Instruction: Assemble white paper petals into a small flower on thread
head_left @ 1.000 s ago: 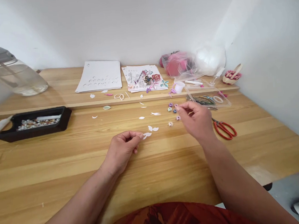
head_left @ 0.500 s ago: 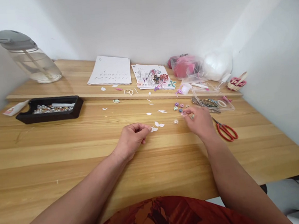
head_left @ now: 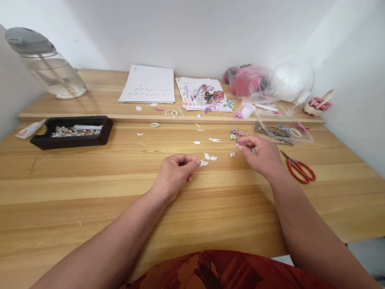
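My left hand [head_left: 176, 175] is closed in a pinch at the left edge of a small group of white petal-shaped cut-outs [head_left: 213, 158] on the table. Its fingertips meet on one of these white petals [head_left: 203, 163]. Further right, my right hand [head_left: 263, 157] pinches a small pinkish-purple spool [head_left: 237, 144], mostly hidden by the fingers. Several small thread spools [head_left: 233, 132] in different colours lie just beyond those fingers. A clear spool [head_left: 232, 154] rests between the hands. Red-handled scissors [head_left: 301, 170] lie to the right of my right hand.
A raised shelf [head_left: 100, 87] along the wall holds a water bottle [head_left: 51, 73], paper sheets [head_left: 148, 83], wire flowers [head_left: 213, 96] and bagged pink material [head_left: 251, 83]. A black bead tray [head_left: 74, 141] stands left. A clear box [head_left: 304, 135] with metal tools sits right.
The whole view has shifted slightly, so things appear a little further right and higher. Both hands keep nearly the same places and pinches.
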Available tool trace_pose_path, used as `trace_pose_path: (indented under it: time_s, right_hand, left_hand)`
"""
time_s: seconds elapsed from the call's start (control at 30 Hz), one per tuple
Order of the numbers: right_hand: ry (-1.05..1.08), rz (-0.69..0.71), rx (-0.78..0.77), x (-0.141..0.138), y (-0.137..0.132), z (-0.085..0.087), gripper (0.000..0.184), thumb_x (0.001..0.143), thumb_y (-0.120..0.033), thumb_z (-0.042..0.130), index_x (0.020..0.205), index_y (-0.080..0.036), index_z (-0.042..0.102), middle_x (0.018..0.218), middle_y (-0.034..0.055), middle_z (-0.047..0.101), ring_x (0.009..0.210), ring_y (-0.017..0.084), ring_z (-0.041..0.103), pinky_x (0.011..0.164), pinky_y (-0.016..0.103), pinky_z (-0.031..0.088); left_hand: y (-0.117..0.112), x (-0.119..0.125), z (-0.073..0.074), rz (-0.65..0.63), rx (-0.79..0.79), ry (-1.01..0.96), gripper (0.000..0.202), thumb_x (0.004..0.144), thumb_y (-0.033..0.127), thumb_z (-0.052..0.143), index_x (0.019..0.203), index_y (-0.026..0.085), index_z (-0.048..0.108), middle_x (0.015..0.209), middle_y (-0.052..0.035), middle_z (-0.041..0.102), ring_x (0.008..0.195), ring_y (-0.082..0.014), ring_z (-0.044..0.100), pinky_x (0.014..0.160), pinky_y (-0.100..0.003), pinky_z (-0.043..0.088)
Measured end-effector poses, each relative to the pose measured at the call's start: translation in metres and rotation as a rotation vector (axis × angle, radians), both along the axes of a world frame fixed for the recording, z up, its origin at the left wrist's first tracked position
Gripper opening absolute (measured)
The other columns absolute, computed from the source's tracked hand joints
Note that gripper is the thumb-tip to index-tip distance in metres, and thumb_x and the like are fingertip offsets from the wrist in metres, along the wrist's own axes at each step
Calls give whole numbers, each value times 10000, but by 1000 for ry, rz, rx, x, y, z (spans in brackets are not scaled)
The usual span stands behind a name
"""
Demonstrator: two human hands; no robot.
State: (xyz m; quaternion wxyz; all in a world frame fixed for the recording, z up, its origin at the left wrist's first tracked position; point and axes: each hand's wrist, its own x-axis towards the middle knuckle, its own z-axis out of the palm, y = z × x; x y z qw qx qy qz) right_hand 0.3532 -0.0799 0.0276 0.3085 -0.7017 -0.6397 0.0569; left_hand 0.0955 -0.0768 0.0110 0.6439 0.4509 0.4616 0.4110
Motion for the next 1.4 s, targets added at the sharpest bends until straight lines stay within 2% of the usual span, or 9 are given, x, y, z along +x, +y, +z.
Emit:
trace_pose_path:
  time_s: [0.33,0.6,0.77,0.9,1.1,1.4]
  right_hand:
    - [-72,-20,-56,-1,0,3,218,784,-251,621,967,-208,734,879,55,740,785,217,667,736,332,496]
    - [-187,-36,-98,5,2,-3,224,786,-232,608,972,-209,730,868,48,740,824,243,666,815,394,488]
    - [-137,-28,-95,4,2,-3,215,784,-249,612,958,-207,729,823,49,735,776,234,668,776,380,494]
    - [-79,-23,-66,1,0,0,213,802,-278,607,960,-209,731,861,56,738,765,221,661,748,352,493]
    - [-88,-24,-86,1,0,0,199,798,-260,612,949,-203,730,835,52,734,750,216,653,753,351,489]
    - [-80,-21,-80,-1,1,0,215,795,-286,605,956,-216,731,847,53,733,775,227,656,751,364,491]
  left_hand:
    - [0,-1,0,-8,12,13,280,642,371,797,675,130,658,647,11,586,499,-51,423,460,-186,355]
    - [1,-1,-2,-24,22,19,283,651,383,793,684,135,661,683,2,604,514,-55,430,466,-190,355]
    - [1,-1,0,-18,17,30,301,635,401,801,678,136,665,652,8,590,503,-56,420,471,-199,349]
    - [0,-1,1,-17,6,27,296,630,392,802,676,133,666,659,4,596,504,-55,422,471,-199,348]
    - [-1,-1,5,-14,1,36,286,642,382,794,662,132,656,677,-1,614,495,-50,419,471,-197,351]
    - [1,-1,-2,-20,7,8,281,645,386,794,679,139,664,662,5,591,502,-58,425,466,-200,349]
